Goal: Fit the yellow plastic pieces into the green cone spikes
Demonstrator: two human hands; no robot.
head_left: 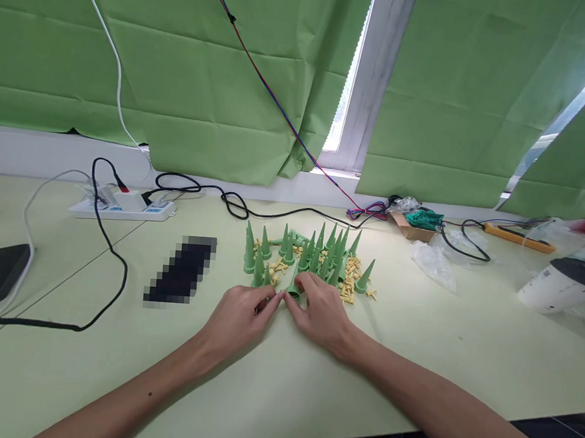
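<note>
The left hand [242, 312] is curled, fingertips close together; whether anything is pinched cannot be told. A tipped green cone [292, 288] is pinched by the right hand [323, 311]; upright cones [335, 274] just beyond could be toppled by its knuckles.

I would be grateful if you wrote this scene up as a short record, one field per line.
Left hand: thumb and fingertips close together beside the right hand; anything pinched is hidden
Right hand: fingers at a tipped green cone, its open base facing the camera; firmness of grip unclear
Around the hands: many upright green cones, with small yellow pieces scattered among them
Left side: power strip; pixelated dark object, identity unclear
Right side: small cardboard box; white cup with dark lid
Backdrop: green curtains
</note>
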